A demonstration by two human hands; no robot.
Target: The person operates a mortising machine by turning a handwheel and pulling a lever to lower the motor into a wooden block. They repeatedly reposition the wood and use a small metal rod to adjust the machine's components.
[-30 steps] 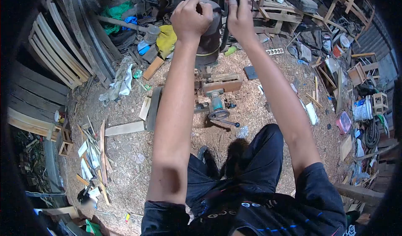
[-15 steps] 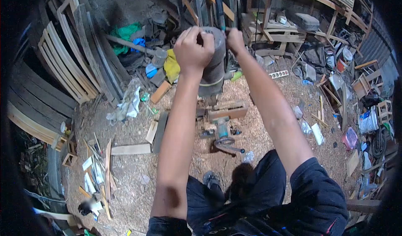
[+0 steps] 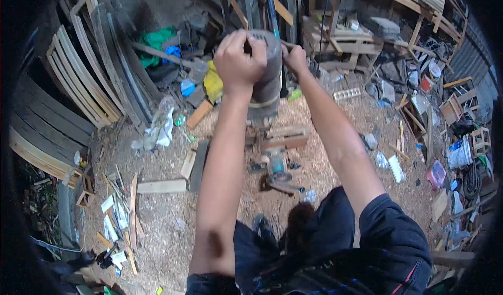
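In the head view, a dark upright cylindrical machine body (image 3: pixel 266 80) stands at the top centre. My left hand (image 3: pixel 240 59) is closed at the left side of its top; whatever its curled fingers grip is hidden. On the right side, my right hand (image 3: pixel 294 58) is closed beside a dark bar with a teal lower part (image 3: pixel 273 15); what it holds is too small to tell. Below the cylinder are a wooden block (image 3: pixel 287 139) and a teal metal part (image 3: pixel 276 162) with a crank handle (image 3: pixel 285 182).
Curved wooden frames (image 3: pixel 78 75) lean at the left. A flat board (image 3: pixel 162 186) lies on the shavings-covered floor (image 3: pixel 173 216). Yellow cloth (image 3: pixel 213 82) is left of the cylinder. At the right are a pink basket (image 3: pixel 436 174) and scrap wood; a wooden bench (image 3: pixel 346 42) stands behind.
The dark bar beside my right hand has tilted, its upper end shifting left and its lower end lower-left. Both hands have moved slightly, and the view has shifted a little.
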